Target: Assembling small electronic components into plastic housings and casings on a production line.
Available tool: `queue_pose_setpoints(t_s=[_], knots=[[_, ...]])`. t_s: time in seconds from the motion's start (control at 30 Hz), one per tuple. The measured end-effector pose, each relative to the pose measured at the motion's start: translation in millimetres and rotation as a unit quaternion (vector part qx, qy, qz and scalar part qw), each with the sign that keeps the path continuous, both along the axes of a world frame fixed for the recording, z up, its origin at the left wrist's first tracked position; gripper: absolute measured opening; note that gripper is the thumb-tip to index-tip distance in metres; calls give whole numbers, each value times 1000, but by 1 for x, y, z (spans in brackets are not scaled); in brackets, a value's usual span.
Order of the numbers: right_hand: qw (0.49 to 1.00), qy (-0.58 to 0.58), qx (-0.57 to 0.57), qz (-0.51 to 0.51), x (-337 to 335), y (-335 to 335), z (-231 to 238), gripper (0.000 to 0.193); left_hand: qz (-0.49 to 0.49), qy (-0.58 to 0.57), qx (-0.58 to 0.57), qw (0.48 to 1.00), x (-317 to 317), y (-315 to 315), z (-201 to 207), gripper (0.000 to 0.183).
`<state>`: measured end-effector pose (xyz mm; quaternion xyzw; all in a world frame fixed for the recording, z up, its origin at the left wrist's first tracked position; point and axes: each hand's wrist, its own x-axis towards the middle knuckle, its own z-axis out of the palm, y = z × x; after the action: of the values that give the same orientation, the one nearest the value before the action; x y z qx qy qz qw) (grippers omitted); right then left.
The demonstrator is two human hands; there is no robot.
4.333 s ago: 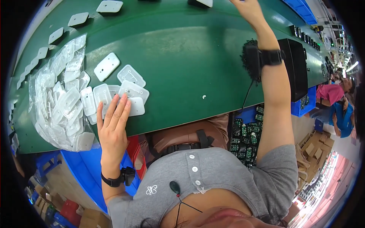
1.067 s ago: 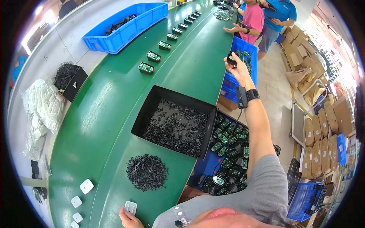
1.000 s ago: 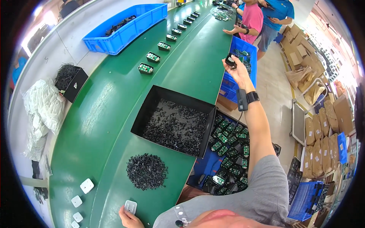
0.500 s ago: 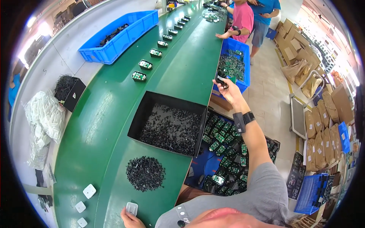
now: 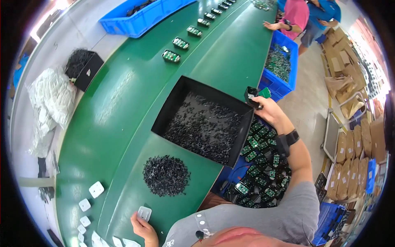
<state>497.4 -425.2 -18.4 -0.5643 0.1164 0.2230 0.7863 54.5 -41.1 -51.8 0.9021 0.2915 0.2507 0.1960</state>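
My right hand (image 5: 269,111) is closed on a black plastic housing (image 5: 252,97), past the right corner of a black tray (image 5: 166,111). A green circuit board (image 5: 265,93) shows right beside that housing; I cannot tell if the hand holds it too. At the near edge of the green table, my left hand (image 5: 143,227) grips a white square cover (image 5: 144,213) between thumb and fingers. Small black parts lie scattered inside the tray. A pile of similar black parts (image 5: 166,175) is heaped on the table between the tray and my left hand.
Several housings with boards (image 5: 170,56) line the far table. White covers (image 5: 96,189) lie at the left. Below the right edge are a crate of housings with boards (image 5: 259,177) and a blue bin (image 5: 294,68) of boards. A person's hand (image 5: 272,26) reaches over there.
The whole view has shifted, so the table things appear farther right. My right hand still grips the black housing, now turned to show its open side. The left keeps the white cover.
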Motion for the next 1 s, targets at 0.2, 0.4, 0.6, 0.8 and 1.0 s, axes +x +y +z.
queue_pose_setpoints(t_s=[0.2,0.4,0.6,0.8,1.0], knots=[[985,-163,33,38,109,-10,32,46,0,15,21,1000,7,-3,-3,21],[967,-186,-157,-79,192,20,32,100,8,10,15,1000,0,-4,-3,20],[981,-179,-67,21,77,-13,29,61,3,10,18,1000,0,-6,1,20],[984,-133,-113,-38,-8,-92,-7,39,2,5,24,1000,3,-4,-2,20],[994,-30,-68,-79,-78,-107,-49,32,-4,12,39,999,3,-4,-2,20]])
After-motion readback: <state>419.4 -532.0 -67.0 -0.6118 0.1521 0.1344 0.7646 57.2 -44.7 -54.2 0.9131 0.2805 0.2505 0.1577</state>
